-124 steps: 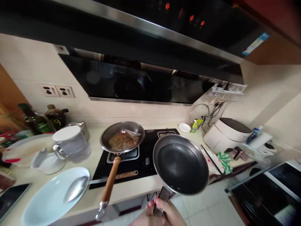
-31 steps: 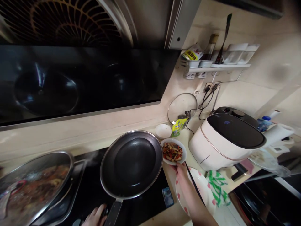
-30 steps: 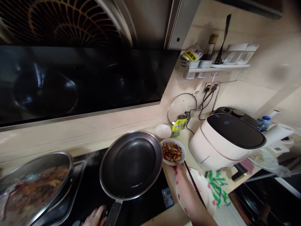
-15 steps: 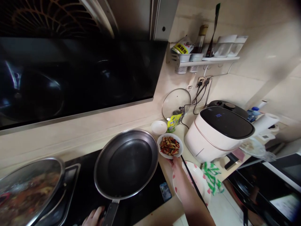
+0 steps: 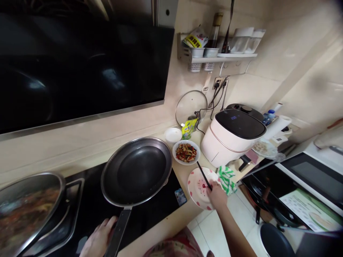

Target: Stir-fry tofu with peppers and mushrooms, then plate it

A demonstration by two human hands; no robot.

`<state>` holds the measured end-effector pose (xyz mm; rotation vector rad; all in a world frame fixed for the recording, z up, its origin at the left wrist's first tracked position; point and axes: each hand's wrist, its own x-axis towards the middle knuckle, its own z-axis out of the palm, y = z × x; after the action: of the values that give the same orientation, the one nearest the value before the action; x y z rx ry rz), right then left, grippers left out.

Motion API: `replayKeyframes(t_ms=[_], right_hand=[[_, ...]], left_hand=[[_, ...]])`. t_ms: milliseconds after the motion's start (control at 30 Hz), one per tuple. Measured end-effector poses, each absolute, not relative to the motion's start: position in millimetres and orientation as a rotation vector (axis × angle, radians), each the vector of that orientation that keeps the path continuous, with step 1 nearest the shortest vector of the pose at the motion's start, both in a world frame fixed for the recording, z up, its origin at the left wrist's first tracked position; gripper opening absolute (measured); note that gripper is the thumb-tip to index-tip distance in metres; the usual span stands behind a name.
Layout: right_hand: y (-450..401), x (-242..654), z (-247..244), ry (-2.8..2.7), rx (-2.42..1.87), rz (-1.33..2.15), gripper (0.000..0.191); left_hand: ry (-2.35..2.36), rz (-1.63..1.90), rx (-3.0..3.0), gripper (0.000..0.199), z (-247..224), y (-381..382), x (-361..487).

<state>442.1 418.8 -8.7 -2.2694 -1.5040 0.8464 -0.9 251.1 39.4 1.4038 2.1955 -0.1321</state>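
Observation:
My left hand is closed at the left side of the handle of a black frying pan on the dark cooktop. Its fingertips are partly hidden there. The pan holds no food and has a shiny wet-looking bottom. My right hand pinches black chopsticks over a white plate with pink spots. The chopsticks' tips point up and left toward a white bowl of cut, cooked-looking food. This bowl stands just right of the pan.
A glass-lidded pan of food stands at the left. Behind the bowl are a small white dish, a yellow-green pouch and a glass lid. A white appliance and a green-striped cloth lie to the right.
My right hand has left the bowl's near edge and moved back over the spotted plate, holding the chopsticks. The bowl stands by the pan. The view has shifted; more of my left hand shows.

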Motion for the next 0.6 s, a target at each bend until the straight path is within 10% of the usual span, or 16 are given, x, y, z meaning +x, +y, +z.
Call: replayKeyframes(t_ms=[600], right_hand=[[434.3,497.8,-17.1,-1.711,-2.482,0.444,0.050]], left_hand=[[2.120,-0.283,1.542,0.051,27.7,247.4,-8.7]])
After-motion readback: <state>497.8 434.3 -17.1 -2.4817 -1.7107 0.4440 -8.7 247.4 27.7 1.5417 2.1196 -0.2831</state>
